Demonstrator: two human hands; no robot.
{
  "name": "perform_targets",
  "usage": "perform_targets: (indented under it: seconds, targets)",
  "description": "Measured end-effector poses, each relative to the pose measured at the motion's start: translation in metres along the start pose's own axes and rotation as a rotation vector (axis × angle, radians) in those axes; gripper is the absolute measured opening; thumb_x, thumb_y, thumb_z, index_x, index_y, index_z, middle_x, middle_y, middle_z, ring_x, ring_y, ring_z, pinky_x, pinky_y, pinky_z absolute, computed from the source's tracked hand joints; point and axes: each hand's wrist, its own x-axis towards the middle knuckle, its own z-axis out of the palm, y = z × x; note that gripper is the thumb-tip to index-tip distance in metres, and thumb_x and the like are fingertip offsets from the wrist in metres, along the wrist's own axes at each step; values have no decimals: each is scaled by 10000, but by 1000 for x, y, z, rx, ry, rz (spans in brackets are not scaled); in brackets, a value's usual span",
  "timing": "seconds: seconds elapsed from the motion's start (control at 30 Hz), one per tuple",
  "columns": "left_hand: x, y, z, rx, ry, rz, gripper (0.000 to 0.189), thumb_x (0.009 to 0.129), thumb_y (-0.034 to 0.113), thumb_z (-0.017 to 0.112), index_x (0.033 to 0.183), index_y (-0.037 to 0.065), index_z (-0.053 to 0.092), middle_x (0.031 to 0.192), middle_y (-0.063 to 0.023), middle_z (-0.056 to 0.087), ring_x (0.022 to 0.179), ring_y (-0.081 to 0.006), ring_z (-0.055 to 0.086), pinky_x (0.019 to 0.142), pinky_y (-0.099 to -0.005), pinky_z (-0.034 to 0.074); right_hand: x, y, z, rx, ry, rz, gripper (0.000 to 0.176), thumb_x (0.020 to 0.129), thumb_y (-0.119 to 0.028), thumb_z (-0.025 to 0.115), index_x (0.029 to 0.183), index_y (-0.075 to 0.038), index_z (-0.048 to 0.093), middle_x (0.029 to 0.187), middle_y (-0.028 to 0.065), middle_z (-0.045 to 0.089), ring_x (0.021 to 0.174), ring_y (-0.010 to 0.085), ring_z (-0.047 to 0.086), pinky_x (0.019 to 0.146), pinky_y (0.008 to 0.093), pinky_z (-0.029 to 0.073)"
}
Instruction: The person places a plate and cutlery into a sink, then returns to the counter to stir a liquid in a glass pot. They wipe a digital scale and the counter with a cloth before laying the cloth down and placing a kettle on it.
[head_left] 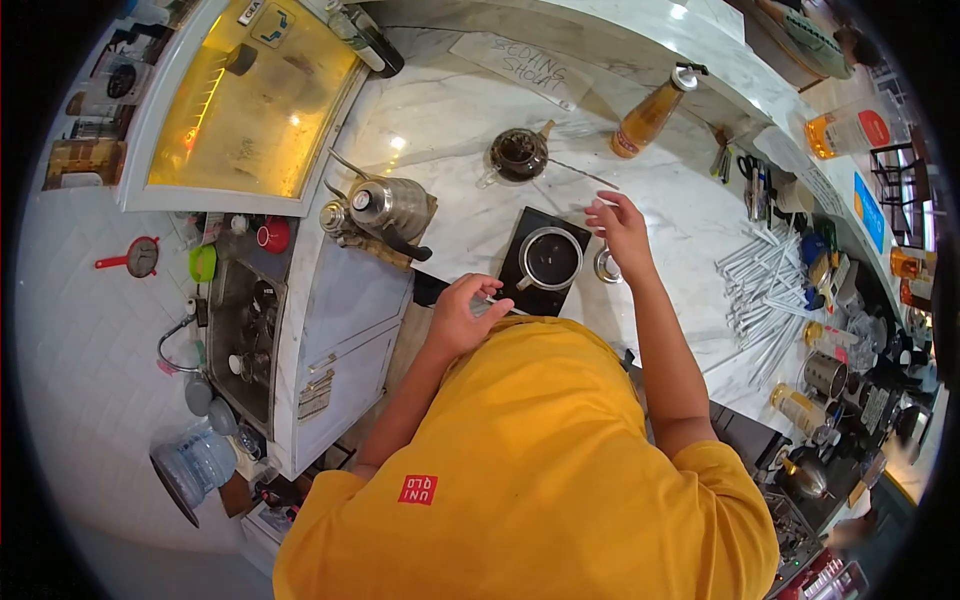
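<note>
On the marble counter a black scale (pixel 520 292) bears a clear cup of dark liquid (pixel 551 258). My left hand (pixel 468 312) is at the counter's front edge, left of the scale, its fingers curved and apart, with nothing visible in it. To the right of the cup, my right hand (pixel 619 232) hovers with bent, parted fingers, above a small round metal item (pixel 607 265). Behind the cup sits a glass teapot with dark contents (pixel 518 153). A thin metal stirrer (pixel 584 174) lies between the teapot and my right hand.
Two metal kettles (pixel 385 205) stand on a wooden board at left. An amber bottle (pixel 648 118) is at the back, near a handwritten sheet (pixel 522 68). Many wrapped straws (pixel 768 290) lie at right. A sink (pixel 250 350) is on the far left.
</note>
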Motion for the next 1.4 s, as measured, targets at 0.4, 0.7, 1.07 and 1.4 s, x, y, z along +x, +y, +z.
perform_targets:
  seconds: [0.4,0.7,1.07,1.4]
  targets:
    - [-11,-7,13,55,-12,13,291,861,199,787,1059,6,697,950,-97,708,843,-185,659,814,-314,528,-82,70,-18,-1149,249,-368,708,763,-235,834,1410,-157,557,1397,176,531,1321,408,440,1038,505,443]
    - [-11,-8,20,12,-96,93,307,861,217,796,1034,-10,682,933,-120,691,824,-215,650,774,-327,532,-83,69,-15,-1041,249,-215,736,727,-137,819,1410,-121,544,1293,197,516,1193,397,523,970,462,493]
    - [-14,-20,-5,-39,-173,91,270,880,152,774,1075,-15,690,914,-87,711,846,-163,661,806,-305,532,-121,103,-9,-696,484,-318,399,809,41,668,1203,-19,643,1226,213,516,1055,370,591,885,428,529]
    - [10,0,-17,-9,-145,174,331,872,174,784,1148,25,681,927,-84,706,851,-176,657,807,-319,530,-133,-34,44,234,371,-305,371,882,28,699,1242,10,609,1179,89,631,953,140,649,794,270,532]
